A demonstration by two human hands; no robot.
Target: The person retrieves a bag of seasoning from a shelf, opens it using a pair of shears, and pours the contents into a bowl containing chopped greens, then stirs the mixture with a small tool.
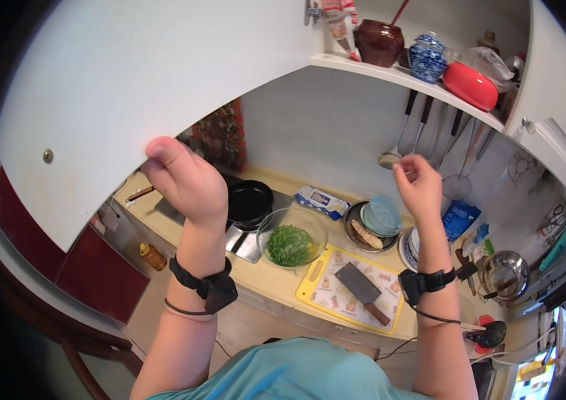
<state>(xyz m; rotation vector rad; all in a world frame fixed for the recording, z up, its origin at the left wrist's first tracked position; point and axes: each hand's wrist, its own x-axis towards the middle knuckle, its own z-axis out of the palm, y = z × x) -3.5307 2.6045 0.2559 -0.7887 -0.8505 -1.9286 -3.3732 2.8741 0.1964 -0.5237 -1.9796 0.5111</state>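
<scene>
My left hand (183,180) is raised to the lower edge of a white cabinet door (163,65) that swings out towards me. Its thumb and curled fingers close on that edge. Higher over the counter, my right hand (419,187) is lifted with bent fingers, thumb and index tip close together. No object shows in it, though its inner side is partly hidden. Behind its fingertips a ladle (389,159) hangs on the wall. Above, the cabinet shelf (408,82) bears a brown glazed pot (379,44), a blue-and-white lidded jar (427,58) and a red container (470,86).
A cleaver (358,285) lies on a yellow-rimmed cutting board (305,292). Nearby are a glass bowl (324,232) of chopped greens (290,245), a black frying pan (250,200) on the hob and a dark pan (353,240) with blue baskets (382,215). A second cabinet door (558,120) stands open at right.
</scene>
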